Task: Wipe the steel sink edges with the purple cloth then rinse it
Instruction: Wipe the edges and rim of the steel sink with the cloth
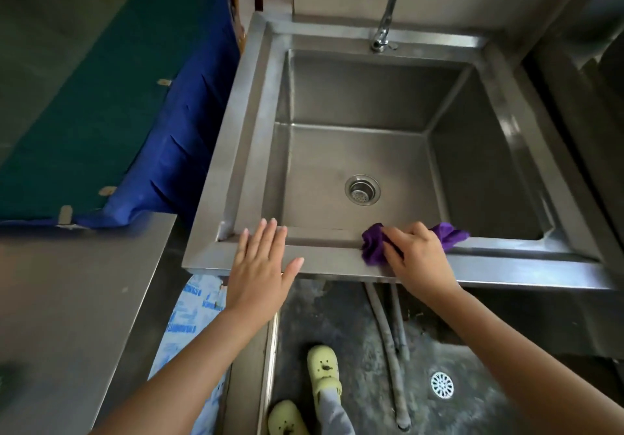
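Purple is the colour to follow here: one crumpled purple cloth [374,249] is sitting on the front rim of the single square stainless-steel sink [331,259], a little right of the middle. The right hand [418,255] is gripping it, fingers curled down over the fabric and clamping it against the steel, so that bunches of cloth are poking out on both sides of the hand. Over on the same front rim, near the left corner, the left hand [260,266] is lying flat, palm down. Its four fingers are straight and close together, reaching to the inner lip of the basin, the thumb is spreading out to the side, and it is holding nothing.

Inside the basin one round metal drain strainer [362,189] is showing, well apart from the cloth. One curved chrome faucet [388,9] is rising from the back rim, its spout hanging over the basin.

Down below, two pale yellow-green clogs [323,368] are standing on the dark floor, two grey hoses [388,340] are running down beside them, and one white round floor drain [442,385] is lying to their right. To the left one grey steel table [67,299] is filling the near corner. Beyond it one blue sheet [175,137] is hanging over the edge of a green surface [84,114].
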